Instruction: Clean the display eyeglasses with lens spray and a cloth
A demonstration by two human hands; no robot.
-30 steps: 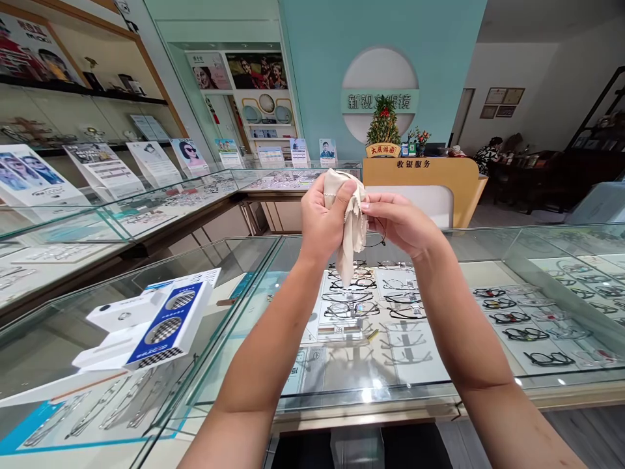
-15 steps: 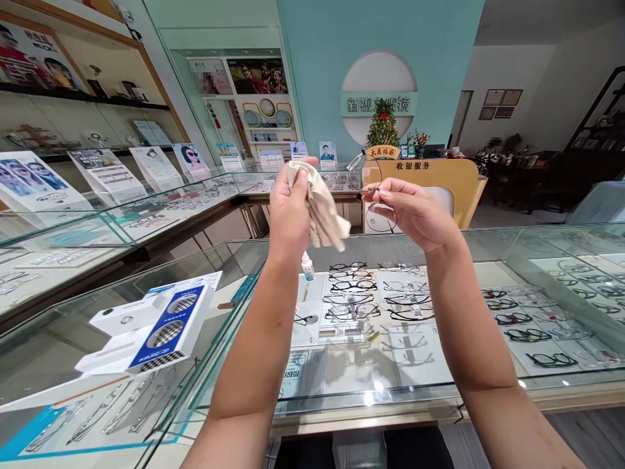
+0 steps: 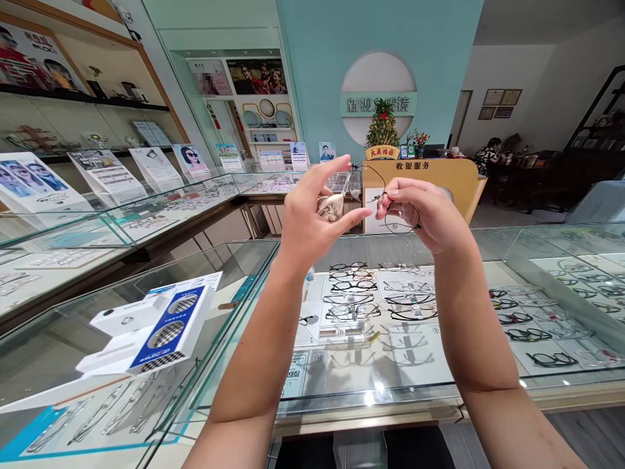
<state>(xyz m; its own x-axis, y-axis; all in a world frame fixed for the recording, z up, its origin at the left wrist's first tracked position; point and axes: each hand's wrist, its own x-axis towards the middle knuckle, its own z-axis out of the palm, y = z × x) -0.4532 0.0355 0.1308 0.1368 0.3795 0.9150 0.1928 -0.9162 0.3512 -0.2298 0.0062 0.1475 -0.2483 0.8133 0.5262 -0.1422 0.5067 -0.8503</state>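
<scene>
My left hand holds a crumpled beige cleaning cloth against its palm under the curled fingers. Its thumb and forefinger are spread apart, the forefinger reaching close to the upper rim of a pair of thin round-rimmed eyeglasses. Those glasses are tilted on end above the counter, pinched near the bridge by my right hand. One lens sits above the pinch, the other below it, partly in front of my right fingers. Behind my left wrist, a small bottle is mostly hidden.
Below my hands runs a glass display counter with rows of eyeglass frames inside. A white and blue box lies at the left. Farther back are a yellow cashier desk and another seated person.
The hanging cloth is now bunched in my left palm, and that hand's thumb and forefinger have spread. The glasses have turned in my right hand and shifted slightly right.
</scene>
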